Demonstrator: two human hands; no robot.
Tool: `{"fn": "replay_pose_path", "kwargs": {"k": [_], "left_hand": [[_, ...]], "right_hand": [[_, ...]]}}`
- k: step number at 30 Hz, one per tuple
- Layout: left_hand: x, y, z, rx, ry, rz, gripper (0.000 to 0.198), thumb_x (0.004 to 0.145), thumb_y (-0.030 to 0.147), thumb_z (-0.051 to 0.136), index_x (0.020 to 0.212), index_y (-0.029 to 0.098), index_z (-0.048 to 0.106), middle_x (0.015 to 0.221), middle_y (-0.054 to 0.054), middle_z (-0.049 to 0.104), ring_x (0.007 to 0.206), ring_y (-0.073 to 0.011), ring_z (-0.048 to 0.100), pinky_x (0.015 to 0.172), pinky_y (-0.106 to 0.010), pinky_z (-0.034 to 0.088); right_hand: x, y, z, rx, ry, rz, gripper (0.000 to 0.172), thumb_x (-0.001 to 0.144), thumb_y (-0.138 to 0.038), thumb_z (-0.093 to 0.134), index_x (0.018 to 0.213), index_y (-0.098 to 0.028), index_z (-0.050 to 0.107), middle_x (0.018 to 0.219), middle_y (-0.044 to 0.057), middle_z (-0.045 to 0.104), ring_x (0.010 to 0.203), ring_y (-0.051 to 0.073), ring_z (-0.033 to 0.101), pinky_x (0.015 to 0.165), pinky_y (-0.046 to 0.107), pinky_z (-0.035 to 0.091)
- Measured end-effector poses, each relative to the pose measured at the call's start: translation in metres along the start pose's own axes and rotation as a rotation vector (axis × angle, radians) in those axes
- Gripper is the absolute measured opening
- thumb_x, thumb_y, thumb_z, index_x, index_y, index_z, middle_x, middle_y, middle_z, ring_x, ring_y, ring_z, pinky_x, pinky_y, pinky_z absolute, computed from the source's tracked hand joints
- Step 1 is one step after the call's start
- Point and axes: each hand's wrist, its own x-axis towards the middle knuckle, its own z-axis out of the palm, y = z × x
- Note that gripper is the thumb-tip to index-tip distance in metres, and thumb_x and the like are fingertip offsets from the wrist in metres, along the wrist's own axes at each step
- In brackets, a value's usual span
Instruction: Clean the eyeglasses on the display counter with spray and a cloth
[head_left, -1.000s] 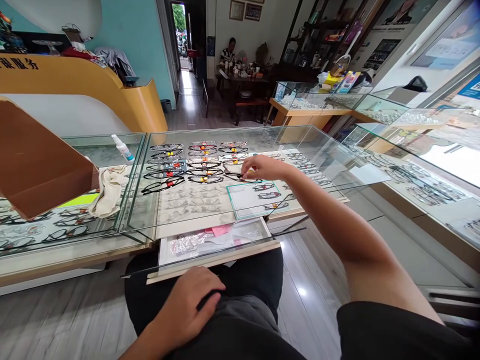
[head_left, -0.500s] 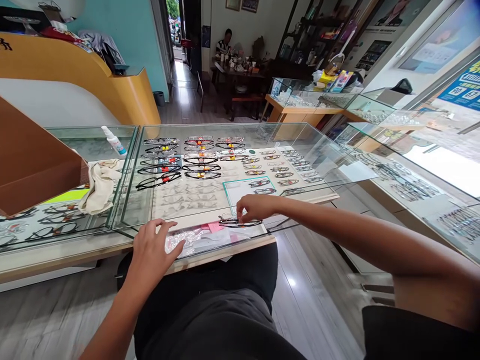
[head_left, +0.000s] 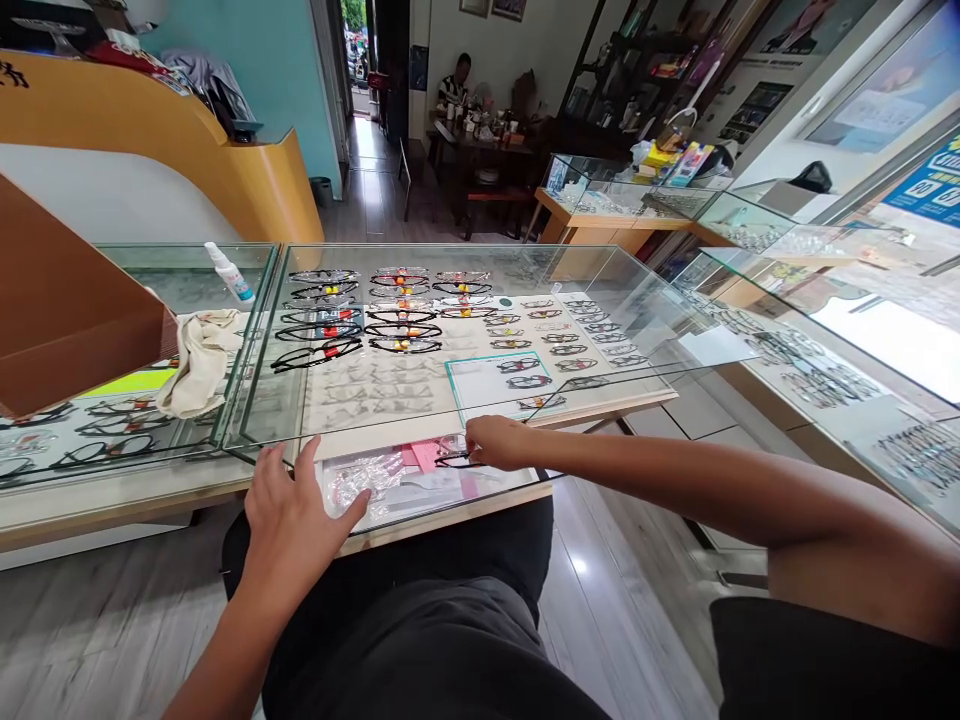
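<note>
- black thin-rimmed glasses [head_left: 455, 459] pinched in right hand [head_left: 496, 442], low over the pulled-out drawer [head_left: 420, 480] under the glass desk [head_left: 480, 400].
- left hand [head_left: 291, 517] flat, fingers spread, on the drawer's front edge, holding nothing.
- best to keep the frame level and grip light, clear of the glass edge.
- frame looks folded; lenses hard to tell.

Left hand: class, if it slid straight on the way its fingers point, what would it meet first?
Probably the clear plastic bags in the pulled-out drawer; the left hand points up and right at them, its fingers almost touching. Depth is uncertain.
</note>
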Motion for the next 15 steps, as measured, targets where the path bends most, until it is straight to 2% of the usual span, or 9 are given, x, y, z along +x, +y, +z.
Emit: {"fn": "replay_pose_path", "kwargs": {"k": [3, 6, 10, 15], "left_hand": [[-0.001, 0.003, -0.001, 0.002, 0.025, -0.030, 0.093, 0.100, 0.068, 0.059, 0.170, 0.008, 0.044, 0.173, -0.037, 0.036, 0.169, -0.0528, 0.029, 0.130, -0.074, 0.034], [-0.003, 0.005, -0.002, 0.017, 0.097, -0.055, 0.087, 0.105, 0.063, 0.054, 0.170, 0.006, 0.043, 0.179, -0.040, 0.027, 0.171, -0.0551, 0.025, 0.128, -0.077, 0.035], [-0.003, 0.002, 0.003, 0.022, 0.074, -0.024, 0.086, 0.109, 0.062, 0.051, 0.171, 0.005, 0.042, 0.183, -0.042, 0.016, 0.172, -0.0597, 0.022, 0.124, -0.078, 0.039], [0.000, -0.002, 0.004, 0.003, 0.036, -0.022, 0.085, 0.108, 0.061, 0.056, 0.171, 0.006, 0.043, 0.186, -0.041, 0.011, 0.175, -0.0590, 0.016, 0.128, -0.078, 0.036]], "right_hand": [[0.031, 0.021, 0.005, -0.073, 0.029, -0.018, 0.024, 0.106, -0.018, 0.066, 0.122, -0.015, 0.083, 0.132, 0.016, 0.083, 0.119, 0.027, 0.081, 0.087, 0.028, 0.056], [0.056, 0.050, 0.004, -0.129, 0.081, 0.024, 0.033, 0.108, -0.017, 0.059, 0.137, -0.011, 0.074, 0.128, 0.020, 0.082, 0.113, 0.029, 0.081, 0.084, 0.031, 0.057], [0.070, 0.083, 0.003, -0.184, 0.123, 0.054, 0.028, 0.108, -0.014, 0.056, 0.124, -0.008, 0.078, 0.135, 0.025, 0.078, 0.114, 0.030, 0.079, 0.084, 0.032, 0.056], [0.073, 0.105, 0.015, -0.175, 0.147, 0.064, 0.033, 0.113, -0.020, 0.051, 0.117, -0.012, 0.083, 0.145, 0.021, 0.074, 0.119, 0.028, 0.077, 0.081, 0.029, 0.052]]}}
